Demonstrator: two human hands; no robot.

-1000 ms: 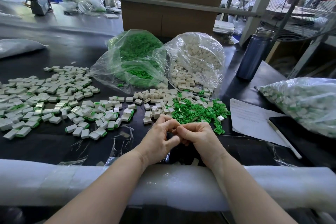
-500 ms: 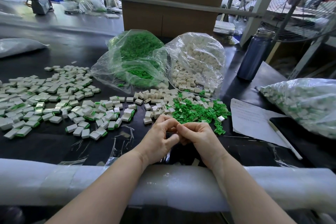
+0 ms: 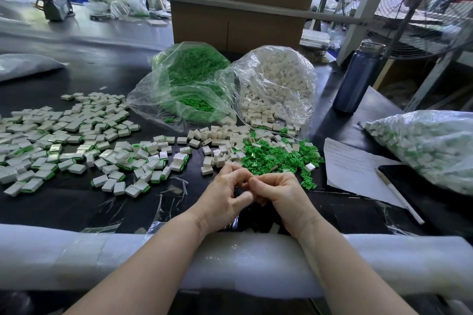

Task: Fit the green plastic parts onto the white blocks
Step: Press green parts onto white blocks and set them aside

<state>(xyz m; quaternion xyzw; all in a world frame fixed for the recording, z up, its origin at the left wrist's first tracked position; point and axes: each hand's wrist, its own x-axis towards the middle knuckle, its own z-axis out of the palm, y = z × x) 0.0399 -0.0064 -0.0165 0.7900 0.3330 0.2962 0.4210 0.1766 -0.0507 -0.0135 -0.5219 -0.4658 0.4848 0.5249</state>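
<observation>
So both hands meet right in front of the green pile (image 3: 279, 158), which is the easiest landmark on this black table (image 3: 76, 202). The left hand (image 3: 225, 194) and right hand (image 3: 279, 192) have their fingers curled in toward each other, fingertips touching, pinching something tiny between them, but whatever it is sits hidden behind the fingers, so I can't tell if it's a block, a green part or both. The green parts are small bright bits with little prongs, heaped loose and mixed at the edges with plain white blocks (image 3: 220, 135), which lie just left of and behind the pile. Those blocks are small, squarish, off-white, some showing an open slot. Far left of the pile is a big scatter of finished blocks (image 3: 76, 140), white with a green strip showing along one edge. Behind the pile sit two clear bags, the green bag (image 3: 189, 84) stuffed with more parts and the white bag (image 3: 279, 84) spilling blocks out of its mouth. Right of the pile there's a paper sheet (image 3: 353, 169) with a pen (image 3: 399, 194) on it, then another bag (image 3: 430, 148) of white-and-green pieces. Both forearms rest on a white foam pad (image 3: 76, 256) along the table's near edge.
</observation>
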